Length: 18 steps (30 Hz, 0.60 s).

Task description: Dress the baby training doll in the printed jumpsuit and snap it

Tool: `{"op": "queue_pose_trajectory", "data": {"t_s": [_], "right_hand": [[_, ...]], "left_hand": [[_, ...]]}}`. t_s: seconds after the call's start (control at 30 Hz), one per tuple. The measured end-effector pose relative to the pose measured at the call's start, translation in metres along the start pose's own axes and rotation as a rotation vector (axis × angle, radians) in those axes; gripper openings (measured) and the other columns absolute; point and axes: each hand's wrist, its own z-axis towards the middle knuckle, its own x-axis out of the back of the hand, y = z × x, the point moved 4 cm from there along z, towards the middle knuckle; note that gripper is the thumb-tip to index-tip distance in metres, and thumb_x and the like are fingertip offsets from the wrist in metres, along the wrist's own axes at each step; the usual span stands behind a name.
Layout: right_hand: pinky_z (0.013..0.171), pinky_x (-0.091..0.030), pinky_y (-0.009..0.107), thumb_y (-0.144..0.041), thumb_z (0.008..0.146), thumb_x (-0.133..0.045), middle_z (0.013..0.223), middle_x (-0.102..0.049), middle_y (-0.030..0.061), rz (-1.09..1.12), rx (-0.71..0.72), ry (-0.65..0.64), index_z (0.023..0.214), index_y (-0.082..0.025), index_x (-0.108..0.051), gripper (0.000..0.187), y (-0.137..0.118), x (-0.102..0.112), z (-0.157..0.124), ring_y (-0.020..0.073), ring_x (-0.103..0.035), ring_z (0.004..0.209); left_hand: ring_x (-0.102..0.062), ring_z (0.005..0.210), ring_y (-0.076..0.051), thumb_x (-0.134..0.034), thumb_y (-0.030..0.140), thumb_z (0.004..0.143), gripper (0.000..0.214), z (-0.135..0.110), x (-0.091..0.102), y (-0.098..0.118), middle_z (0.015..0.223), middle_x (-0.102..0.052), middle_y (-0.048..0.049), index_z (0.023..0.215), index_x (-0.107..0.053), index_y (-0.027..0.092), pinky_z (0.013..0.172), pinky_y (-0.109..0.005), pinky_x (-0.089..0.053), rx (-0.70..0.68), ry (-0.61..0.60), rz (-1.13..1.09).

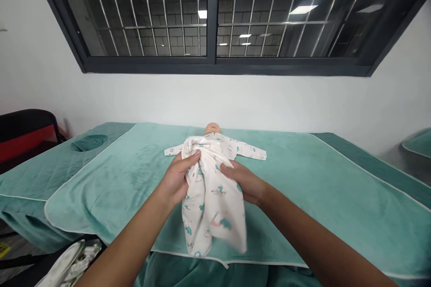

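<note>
A baby doll [213, 128] lies on its back on the teal bed, its head towards the wall. It wears a white patterned top [251, 150] with both sleeves spread out sideways. In front of it I hold up a pair of white baby pants [218, 193] with small green and pink prints, the legs hanging down, one a little blurred. My left hand [180, 175] grips the gathered waist on the left, thumb on top. On the right side my right hand [242, 179] pinches the same fabric. The doll's lower body is hidden behind the pants.
The bed has a teal cover [303, 206] with pale piping and a face hole [89, 142] at the left end. A black and red chair [28, 134] stands at far left. White patterned cloths [72, 262] lie at lower left. Behind is a barred window [212, 18].
</note>
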Motion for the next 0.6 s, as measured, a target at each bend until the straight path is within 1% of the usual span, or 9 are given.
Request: {"op": "queue_pose_trajectory", "data": {"t_s": [0.07,0.13,0.23,0.3,0.4,0.47,0.5,0.57,0.6], "right_hand": [[0.085,-0.050,0.033,-0.041,0.078,-0.072,0.108,-0.066,0.0112,-0.059,-0.046,-0.119,0.119,-0.016,-0.061,0.049,0.005,-0.001,-0.002,0.0215,-0.065,0.094],[0.084,-0.051,0.033,-0.037,0.077,-0.073,0.107,-0.067,0.0108,-0.064,-0.038,-0.168,0.120,-0.016,-0.061,0.049,0.004,-0.001,-0.003,0.0213,-0.065,0.093],[0.085,-0.051,0.033,-0.036,0.081,-0.069,0.107,-0.067,0.0106,0.041,0.065,-0.082,0.121,-0.016,-0.060,0.046,-0.004,0.002,-0.001,0.0215,-0.064,0.094],[0.088,-0.050,0.033,-0.038,0.083,-0.067,0.109,-0.066,0.0110,0.128,0.121,0.000,0.122,-0.016,-0.059,0.046,-0.006,0.006,-0.001,0.0224,-0.063,0.099],[0.088,-0.050,0.034,-0.040,0.081,-0.067,0.110,-0.066,0.0116,0.173,0.116,0.055,0.122,-0.016,-0.059,0.048,0.001,0.012,-0.005,0.0237,-0.062,0.101],[0.088,-0.050,0.035,-0.040,0.080,-0.069,0.111,-0.065,0.0119,0.116,0.072,0.034,0.122,-0.015,-0.060,0.050,0.009,0.014,-0.013,0.0239,-0.063,0.099],[0.087,-0.050,0.034,-0.039,0.077,-0.072,0.111,-0.065,0.0118,0.060,0.025,-0.003,0.121,-0.014,-0.060,0.052,0.015,0.015,-0.019,0.0240,-0.063,0.099],[0.085,-0.050,0.034,-0.035,0.069,-0.079,0.108,-0.065,0.0105,-0.088,-0.122,-0.123,0.120,-0.013,-0.061,0.058,0.028,0.012,-0.034,0.0248,-0.062,0.099],[0.085,-0.050,0.034,-0.033,0.064,-0.082,0.107,-0.066,0.0093,-0.169,-0.202,-0.188,0.119,-0.014,-0.062,0.061,0.035,0.010,-0.043,0.0250,-0.061,0.099]], "left_hand": [[-0.069,0.090,-0.028,-0.070,0.032,0.076,0.051,-0.002,-0.003,-0.003,0.103,-0.071,-0.0120,0.123,-0.058,0.015,0.084,-0.039,-0.054,0.035,0.012,0.012],[-0.069,0.091,-0.029,-0.070,0.034,0.077,0.051,-0.006,-0.004,-0.004,0.103,-0.071,-0.0129,0.124,-0.058,0.015,0.083,-0.039,-0.054,0.060,0.006,0.030],[-0.067,0.095,-0.029,-0.069,0.033,0.079,0.050,-0.009,-0.002,-0.004,0.109,-0.069,-0.0142,0.125,-0.057,0.015,0.083,-0.038,-0.054,0.105,-0.047,0.071],[-0.066,0.099,-0.029,-0.069,0.029,0.079,0.051,-0.010,0.001,-0.003,0.113,-0.067,-0.0149,0.126,-0.056,0.015,0.084,-0.038,-0.053,0.186,-0.122,0.132],[-0.064,0.101,-0.027,-0.073,0.023,0.075,0.055,-0.013,0.009,-0.001,0.113,-0.066,-0.0146,0.127,-0.054,0.014,0.086,-0.037,-0.051,0.301,-0.256,0.227],[-0.062,0.103,-0.027,-0.078,0.017,0.068,0.064,-0.016,0.014,0.000,0.114,-0.065,-0.0134,0.127,-0.053,0.015,0.088,-0.036,-0.049,0.321,-0.355,0.235],[-0.062,0.103,-0.027,-0.081,0.015,0.064,0.069,-0.018,0.016,-0.002,0.114,-0.065,-0.0125,0.127,-0.053,0.016,0.087,-0.036,-0.049,0.327,-0.398,0.235],[-0.062,0.098,-0.025,-0.083,0.012,0.058,0.071,-0.024,0.020,-0.009,0.110,-0.065,-0.0098,0.123,-0.054,0.018,0.082,-0.035,-0.050,0.361,-0.436,0.282],[-0.063,0.094,-0.024,-0.084,0.012,0.057,0.067,-0.027,0.021,-0.016,0.105,-0.066,-0.0080,0.118,-0.057,0.018,0.079,-0.033,-0.050,0.388,-0.431,0.329]]}}
